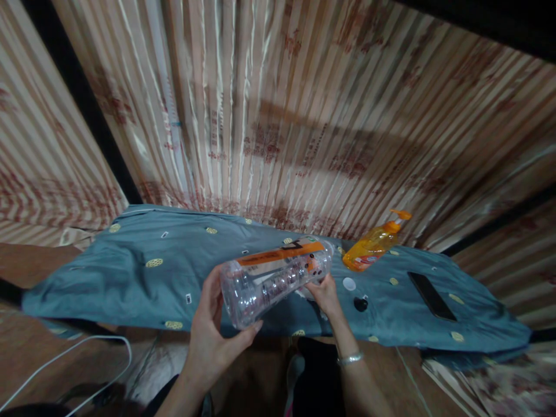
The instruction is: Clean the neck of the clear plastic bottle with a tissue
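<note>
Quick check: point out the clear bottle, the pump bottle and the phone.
Clear bottle (278, 280), head view: middle of its side.
Pump bottle (370, 248), head view: its orange-yellow body.
Phone (431, 296), head view: its dark flat face.

"L hand (212, 341)?"
"Cupped, gripping. Fingers (212, 289) curve up, thumb (247, 339) sticks out twd R, wide gap btwn."
"R hand (325, 295)?"
"Gripping too, a bit farther fwd. Fingers partly hidden."
"Arms?"
"Bare. L forearm (189, 379) slants up-right, R forearm (347, 341) up-left. Hands angled twd e/o, not touching."
</note>
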The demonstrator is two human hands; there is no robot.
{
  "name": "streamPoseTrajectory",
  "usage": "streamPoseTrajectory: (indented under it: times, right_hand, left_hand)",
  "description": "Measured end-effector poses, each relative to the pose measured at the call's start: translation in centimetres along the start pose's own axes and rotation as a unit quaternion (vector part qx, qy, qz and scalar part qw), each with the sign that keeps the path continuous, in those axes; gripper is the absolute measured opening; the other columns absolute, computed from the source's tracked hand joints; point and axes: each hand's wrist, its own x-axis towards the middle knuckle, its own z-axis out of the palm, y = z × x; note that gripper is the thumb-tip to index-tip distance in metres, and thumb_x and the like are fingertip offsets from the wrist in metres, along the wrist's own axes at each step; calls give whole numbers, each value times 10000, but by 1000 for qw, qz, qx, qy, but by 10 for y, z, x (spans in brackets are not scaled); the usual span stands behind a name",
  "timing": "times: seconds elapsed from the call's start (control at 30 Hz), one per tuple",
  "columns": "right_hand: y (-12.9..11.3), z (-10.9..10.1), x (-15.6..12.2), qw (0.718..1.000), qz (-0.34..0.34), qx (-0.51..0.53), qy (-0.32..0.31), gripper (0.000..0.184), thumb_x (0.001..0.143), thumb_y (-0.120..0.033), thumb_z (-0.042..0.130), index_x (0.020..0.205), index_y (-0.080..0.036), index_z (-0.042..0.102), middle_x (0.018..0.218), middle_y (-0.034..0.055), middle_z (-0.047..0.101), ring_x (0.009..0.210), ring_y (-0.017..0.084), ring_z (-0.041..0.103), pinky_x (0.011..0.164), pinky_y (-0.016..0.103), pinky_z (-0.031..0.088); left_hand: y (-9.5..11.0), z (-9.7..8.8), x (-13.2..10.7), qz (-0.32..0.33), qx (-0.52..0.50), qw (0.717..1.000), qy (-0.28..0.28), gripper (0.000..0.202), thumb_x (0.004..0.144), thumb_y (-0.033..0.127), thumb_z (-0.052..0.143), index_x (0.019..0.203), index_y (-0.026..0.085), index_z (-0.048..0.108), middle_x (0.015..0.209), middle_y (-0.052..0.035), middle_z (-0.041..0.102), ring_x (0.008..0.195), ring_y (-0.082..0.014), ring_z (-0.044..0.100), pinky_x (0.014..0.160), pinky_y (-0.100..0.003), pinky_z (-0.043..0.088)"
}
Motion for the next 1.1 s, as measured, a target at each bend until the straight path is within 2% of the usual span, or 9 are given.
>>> streamPoseTrajectory:
  times: [0.2, 0.33, 0.53, 0.77, 1.1]
  right_hand:
    - [-1, 0, 0, 1000, 4, 17, -6, 507, 576, -428, 843, 1020, -246, 680, 1027, 80, 875, 964, 330, 828, 985, 486, 641]
    - [-2, 0, -1, 1000, 5, 18, -4, 514, 581, -413, 848, 1036, -240, 684, 1040, 87, 875, 962, 329, 832, 967, 477, 651]
    - [-3, 1, -1, 1000, 5, 4, -4, 507, 576, -414, 839, 1026, -240, 685, 998, 82, 882, 917, 326, 836, 914, 457, 665]
    - [0, 0, 0, 1000, -2, 7, -1, 471, 587, -405, 839, 1001, -246, 679, 1009, 90, 881, 924, 329, 837, 917, 460, 665]
    - [4, 0, 2, 1000, -8, -2, -1, 516, 581, -441, 834, 1028, -237, 675, 1009, 99, 870, 917, 328, 822, 937, 482, 652]
  left_hand:
    - [1, 0, 0, 7, -2, 1000, 0, 846, 764, 389, 926, 1522, 267, 570, 1488, -115, 710, 1428, -346, 662, 1250, -509, 482]
    - [-1, -1, 0, -2, -6, 1000, 0, 860, 755, 397, 939, 1524, 290, 569, 1494, -103, 706, 1433, -350, 658, 1245, -507, 488]
    - [-4, -1, -1, 1, -7, 1000, 5, 891, 739, 384, 946, 1533, 268, 557, 1524, -119, 688, 1454, -360, 644, 1263, -532, 467]
    - [-3, -1, 0, 1, -8, 1000, 0, 869, 748, 397, 942, 1524, 290, 566, 1500, -100, 702, 1437, -347, 652, 1254, -520, 476]
    - [-1, -1, 0, 3, -14, 1000, 2, 865, 749, 368, 946, 1525, 284, 573, 1507, -93, 704, 1434, -319, 650, 1260, -488, 463]
